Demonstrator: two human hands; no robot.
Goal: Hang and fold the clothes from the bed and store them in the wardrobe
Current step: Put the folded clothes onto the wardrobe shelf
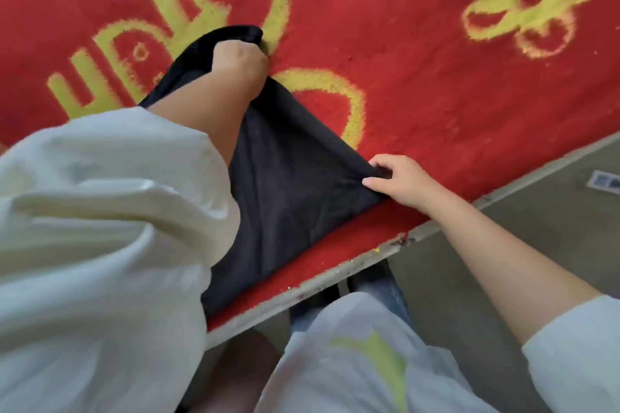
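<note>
Black garment (288,184), partly hidden under a white sleeve (100,211), is gripped by both hands' fingers (375,183).

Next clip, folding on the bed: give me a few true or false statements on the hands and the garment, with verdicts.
1. Both hands hold the black garment. True.
2. The garment lies on a plain blue sheet. False: it lies on a red blanket with yellow patterns.
3. The right hand pinches a corner near the bed's edge. True.
4. The left hand rests open and empty. False: it grips the garment's far end.
</note>
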